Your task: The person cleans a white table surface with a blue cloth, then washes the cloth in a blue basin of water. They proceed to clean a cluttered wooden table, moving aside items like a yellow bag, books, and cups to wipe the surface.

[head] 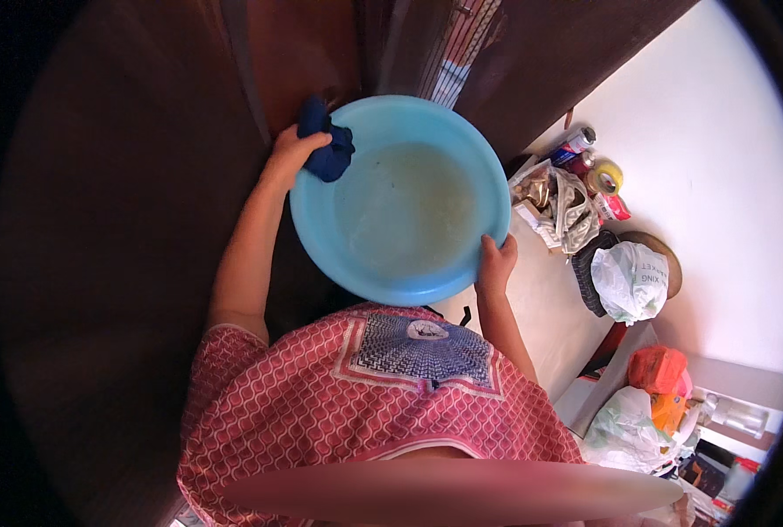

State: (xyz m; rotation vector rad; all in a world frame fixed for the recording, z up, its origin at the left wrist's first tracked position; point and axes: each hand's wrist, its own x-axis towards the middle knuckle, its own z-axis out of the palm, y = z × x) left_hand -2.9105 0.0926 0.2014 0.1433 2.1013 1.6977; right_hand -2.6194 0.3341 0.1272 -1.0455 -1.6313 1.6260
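A round, light-blue plastic basin (pixel 312 230) is held before my chest, with cloudy water (pixel 405 204) in its bottom. At the basin's upper left rim, my left hand (pixel 290 153) grips a bunched dark-blue cloth (pixel 329 155). The cloth hangs partly over the inside wall; whether the fingers under it also grasp the rim is hidden. On the lower right side, my right hand (pixel 497 267) grips the rim, its fingertips at the edge and its other fingers out of sight beneath.
Dark wooden panels (pixel 306 59) stand close ahead. To the right, a light surface (pixel 543 309) bears a spray can (pixel 571 146), a roll of tape (pixel 604 177) and a white plastic bag (pixel 629 283). More bags, including a red one (pixel 657 369), lie at the lower right by a white wall (pixel 727 165).
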